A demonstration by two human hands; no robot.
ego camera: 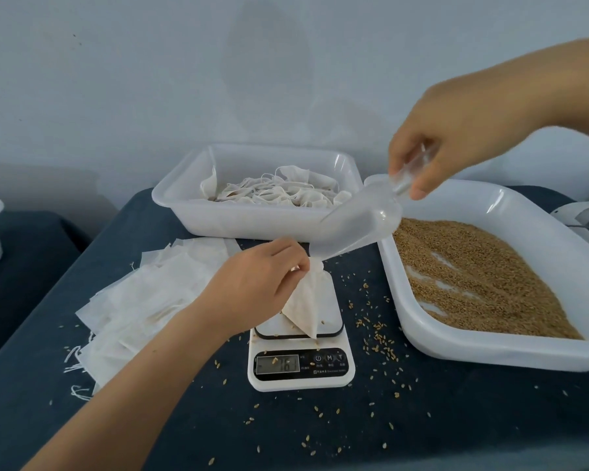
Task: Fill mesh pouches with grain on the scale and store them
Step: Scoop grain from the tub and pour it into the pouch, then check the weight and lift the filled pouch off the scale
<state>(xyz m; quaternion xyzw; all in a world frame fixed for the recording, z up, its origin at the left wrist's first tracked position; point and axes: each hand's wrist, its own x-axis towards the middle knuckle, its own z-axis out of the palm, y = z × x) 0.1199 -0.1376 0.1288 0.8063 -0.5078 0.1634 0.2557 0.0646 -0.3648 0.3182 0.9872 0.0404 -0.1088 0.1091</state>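
Loose grains (378, 338) lie scattered on the dark table (456, 419). A white scale (301, 367) sits in the middle. The left hand (259, 283) pinches the top of a mesh pouch (305, 305), and the pouch's bottom rests on the scale. Flat empty pouches (143, 300) lie in a pile on the left. The right hand (456, 144) grips the handle of a clear scoop (357, 227), tipped down to the pouch's mouth. On the right is a white tray of grain (473, 277). Farther back, a white bin (255, 185) holds filled pouches (276, 192).
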